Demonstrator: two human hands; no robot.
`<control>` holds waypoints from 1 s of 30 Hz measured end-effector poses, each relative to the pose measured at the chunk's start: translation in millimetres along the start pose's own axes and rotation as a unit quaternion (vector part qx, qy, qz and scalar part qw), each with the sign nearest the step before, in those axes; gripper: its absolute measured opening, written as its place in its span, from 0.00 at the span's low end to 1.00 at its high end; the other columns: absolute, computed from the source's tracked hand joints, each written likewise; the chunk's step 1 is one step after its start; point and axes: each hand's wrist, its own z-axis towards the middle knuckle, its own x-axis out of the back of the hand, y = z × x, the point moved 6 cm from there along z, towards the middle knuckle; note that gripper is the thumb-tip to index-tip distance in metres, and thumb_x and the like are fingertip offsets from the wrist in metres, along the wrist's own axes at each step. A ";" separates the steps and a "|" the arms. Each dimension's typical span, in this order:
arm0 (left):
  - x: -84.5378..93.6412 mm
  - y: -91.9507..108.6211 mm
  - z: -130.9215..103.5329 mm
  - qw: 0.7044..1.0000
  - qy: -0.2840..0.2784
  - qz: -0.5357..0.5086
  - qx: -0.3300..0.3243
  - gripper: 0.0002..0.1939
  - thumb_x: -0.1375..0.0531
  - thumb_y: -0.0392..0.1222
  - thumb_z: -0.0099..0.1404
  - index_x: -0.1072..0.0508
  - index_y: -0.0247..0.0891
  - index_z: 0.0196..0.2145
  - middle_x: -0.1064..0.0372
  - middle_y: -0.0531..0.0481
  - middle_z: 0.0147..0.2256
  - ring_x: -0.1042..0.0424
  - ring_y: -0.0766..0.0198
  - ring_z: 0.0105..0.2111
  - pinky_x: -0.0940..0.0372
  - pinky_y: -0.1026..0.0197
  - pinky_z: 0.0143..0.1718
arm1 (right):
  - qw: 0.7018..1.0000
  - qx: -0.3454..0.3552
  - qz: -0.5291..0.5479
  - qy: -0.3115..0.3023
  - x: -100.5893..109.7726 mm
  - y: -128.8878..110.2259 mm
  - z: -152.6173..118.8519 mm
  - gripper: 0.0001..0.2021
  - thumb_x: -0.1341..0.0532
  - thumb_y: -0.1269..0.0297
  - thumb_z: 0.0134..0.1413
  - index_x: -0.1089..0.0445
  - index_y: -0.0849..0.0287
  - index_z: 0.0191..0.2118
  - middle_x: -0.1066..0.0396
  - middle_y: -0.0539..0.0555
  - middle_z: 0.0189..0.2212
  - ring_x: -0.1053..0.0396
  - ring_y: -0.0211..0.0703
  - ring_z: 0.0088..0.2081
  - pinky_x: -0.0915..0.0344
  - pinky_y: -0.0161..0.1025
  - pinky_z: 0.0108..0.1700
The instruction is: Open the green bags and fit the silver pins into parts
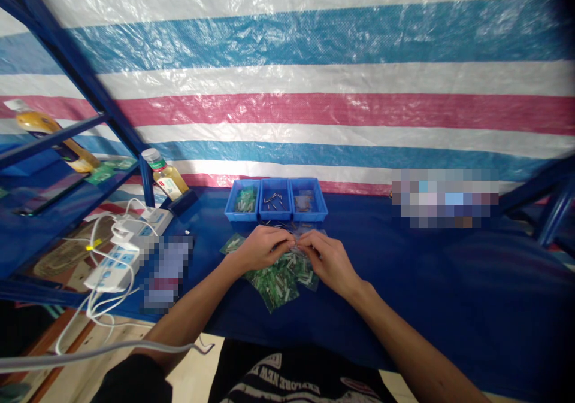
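Note:
My left hand and my right hand meet in front of the blue bins, fingertips pinched close together. Between them is what looks like a small clear plastic bag; its contents are too small to make out. Below and around my fingers lies a pile of small green-tinted plastic bags with metal pin-like pieces in them. Just beyond my hands stand three joined blue bins: the left bin holds green bags, the middle bin loose metal pins, the right bin small brownish pieces.
A white power strip with tangled white cables lies on the left, beside a blurred phone-like object. A juice bottle stands by the blue frame post. Another bottle leans on the left shelf. Striped plastic sheeting hangs behind the blue tabletop.

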 end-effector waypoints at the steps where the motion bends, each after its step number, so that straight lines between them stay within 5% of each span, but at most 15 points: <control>1: 0.0 0.0 0.1 1.000 -0.001 0.002 0.002 0.14 0.48 0.42 0.77 0.25 0.35 0.38 0.24 0.46 0.33 0.26 0.64 0.33 0.35 0.64 0.37 | 1.000 0.002 0.001 0.001 0.3 -0.7 0.1 0.10 0.46 0.68 0.71 0.28 0.53 0.40 0.23 0.54 0.39 0.25 0.44 0.40 0.29 0.40 0.45; 13: 2.0 -6.7 -2.2 0.999 0.019 0.035 0.005 0.14 0.46 0.44 0.76 0.23 0.36 0.42 0.21 0.46 0.38 0.23 0.63 0.37 0.33 0.64 0.40 | 0.999 -0.004 -0.004 0.038 9.6 -1.4 2.3 0.10 0.46 0.66 0.71 0.28 0.54 0.40 0.24 0.55 0.38 0.25 0.44 0.38 0.29 0.41 0.42; 30: 11.6 -13.0 -3.1 0.995 0.075 0.043 0.042 0.13 0.42 0.45 0.74 0.21 0.36 0.41 0.23 0.47 0.31 0.26 0.66 0.29 0.34 0.65 0.32 | 0.999 -0.020 -0.001 0.047 13.2 2.5 2.8 0.10 0.47 0.69 0.70 0.29 0.53 0.40 0.25 0.55 0.39 0.27 0.44 0.39 0.30 0.40 0.41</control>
